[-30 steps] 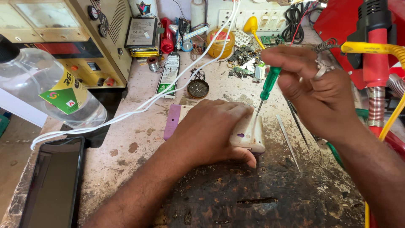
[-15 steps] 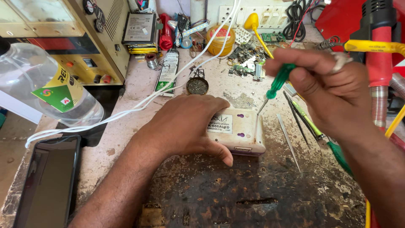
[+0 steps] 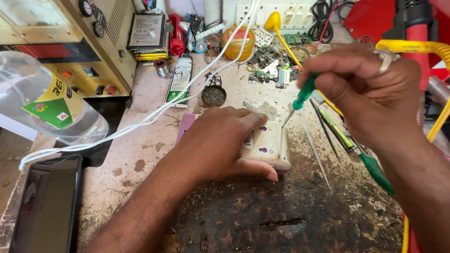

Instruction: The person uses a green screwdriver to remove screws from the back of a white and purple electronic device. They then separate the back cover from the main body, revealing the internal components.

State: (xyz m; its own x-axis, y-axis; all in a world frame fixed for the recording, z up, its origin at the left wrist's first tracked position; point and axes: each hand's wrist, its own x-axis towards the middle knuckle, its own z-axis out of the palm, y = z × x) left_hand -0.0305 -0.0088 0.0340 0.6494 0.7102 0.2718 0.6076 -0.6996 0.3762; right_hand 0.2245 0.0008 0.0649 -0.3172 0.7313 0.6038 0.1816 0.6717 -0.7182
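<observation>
Head view | left hand (image 3: 220,143) presses white adapter (image 3: 267,145) flat on worktop (image 3: 140,154) | right hand (image 3: 370,93) pinches green screwdriver (image 3: 302,97), tip just above casing | step: unscrewing, apparently | next: seat tip squarely in screw hole

I'm looking down at my workbench (image 3: 140,159), its pale top lying stained and scorched black near me. A beige power supply (image 3: 70,51) is sitting at the back left, a white switchboard (image 3: 290,14) is standing against the far wall, and a red machine (image 3: 370,21) is filling the right corner. Daylight is falling evenly over everything.
</observation>
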